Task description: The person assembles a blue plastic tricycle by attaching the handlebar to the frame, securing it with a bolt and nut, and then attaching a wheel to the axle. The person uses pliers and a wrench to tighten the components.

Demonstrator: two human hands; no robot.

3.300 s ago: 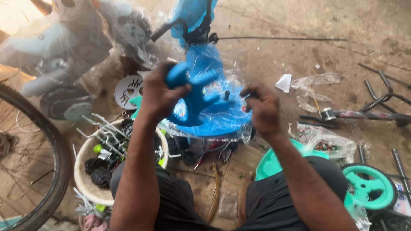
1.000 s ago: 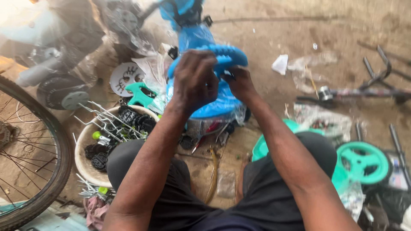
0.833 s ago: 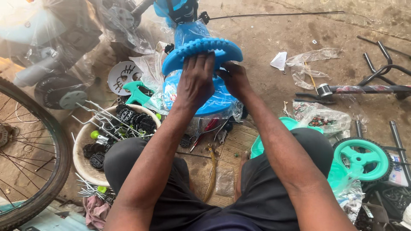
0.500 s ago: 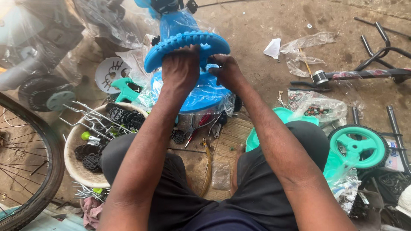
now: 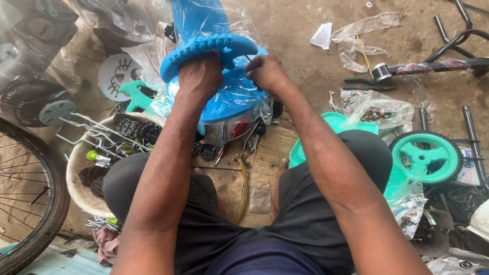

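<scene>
Your left hand (image 5: 201, 76) is closed over the near rim of the blue plastic wheel (image 5: 209, 48), holding it on edge against the blue plastic body (image 5: 232, 97), which sits on the floor just past your knees, part-wrapped in clear film. Your right hand (image 5: 265, 71) is pinched shut on a thin dark tool or pin at the hub side; can't tell which.

Progress, my read: the wheel is lined up on the body but not seated yet, with fastening left to do. The two green wheels (image 5: 425, 155) on the right lie loose, one of them partly under plastic, so there's more fitting ahead.

Containers: the white bowl (image 5: 76, 188) near left holds metal rods, dark chain links and small green bits. The clear bag (image 5: 379, 109) on the right holds small mixed hardware, too small to sort. Pliers (image 5: 232, 137) lie on the woven mat (image 5: 272, 153) between your legs.
</scene>
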